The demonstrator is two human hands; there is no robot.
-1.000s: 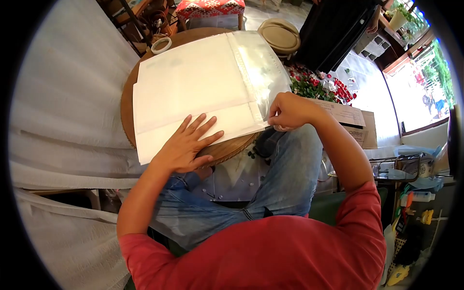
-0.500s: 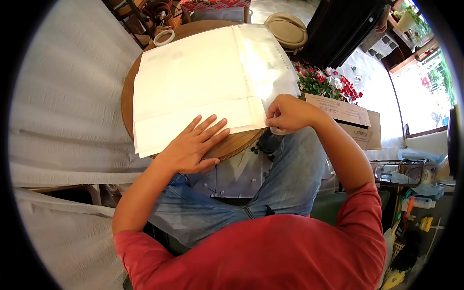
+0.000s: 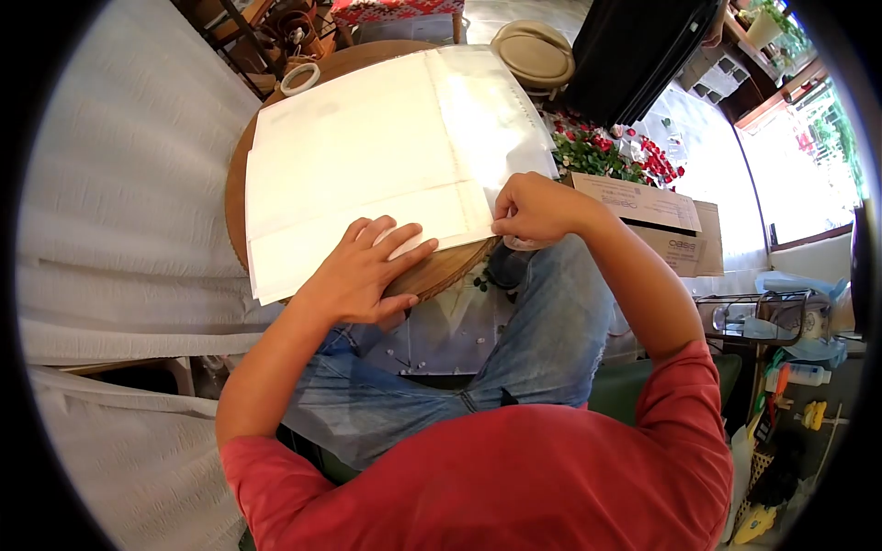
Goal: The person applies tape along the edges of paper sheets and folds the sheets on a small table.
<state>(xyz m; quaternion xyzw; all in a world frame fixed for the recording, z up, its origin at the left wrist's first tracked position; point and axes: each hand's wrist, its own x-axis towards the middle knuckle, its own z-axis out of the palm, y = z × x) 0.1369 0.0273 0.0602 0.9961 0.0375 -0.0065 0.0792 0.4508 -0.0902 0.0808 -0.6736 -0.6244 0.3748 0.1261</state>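
Large white sheets (image 3: 358,138) lie stacked on a round wooden table (image 3: 237,197), with glossy clear film (image 3: 496,110) showing at their right side. My left hand (image 3: 363,274) rests with spread fingers on the near edge of the sheets, its thumb off the edge. At the near right corner of the sheets, my right hand (image 3: 535,211) is closed, fingers curled at the edge. Something clear, perhaps a roll of tape, shows beneath it; what exactly the fingers grip is too small to tell.
A white ring (image 3: 300,79) sits at the table's far left edge. Cardboard boxes (image 3: 643,202) and red roses (image 3: 661,165) are on the right, near a beige round stool (image 3: 533,55) and a black case (image 3: 638,60). White curtain hangs left.
The view has shifted slightly. My right hand has moved a little left along the near edge of the sheets. My left hand stays on the sheets, its fingers slightly more bent.
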